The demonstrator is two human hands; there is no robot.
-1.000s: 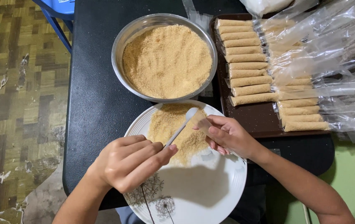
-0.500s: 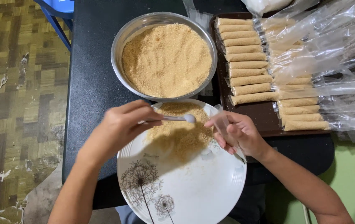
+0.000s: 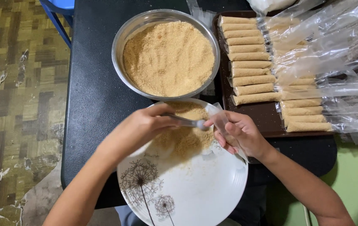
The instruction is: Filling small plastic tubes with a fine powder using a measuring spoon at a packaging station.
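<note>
My left hand point(image 3: 143, 125) grips a metal spoon point(image 3: 187, 122) whose bowl points right, over the pile of tan crumbs point(image 3: 185, 134) on a white plate point(image 3: 195, 188) with dandelion prints. My right hand point(image 3: 239, 134) holds a narrow clear plastic bag point(image 3: 216, 115) by its mouth, right at the spoon's tip. Both hands hover above the plate's upper half. Whether the spoon's bowl carries crumbs is not clear.
A steel bowl point(image 3: 120, 46) full of the same tan crumbs sits behind the plate on the black table point(image 3: 91, 96). A brown tray point(image 3: 267, 115) at the right holds several filled plastic tubes point(image 3: 250, 65) in rows, with empty clear bags point(image 3: 329, 50) over it. Worn patterned floor lies left.
My left hand has swung the spoon from the crumb pile up and right to the bag's mouth. My right hand has shifted slightly, keeping hold of the bag.
</note>
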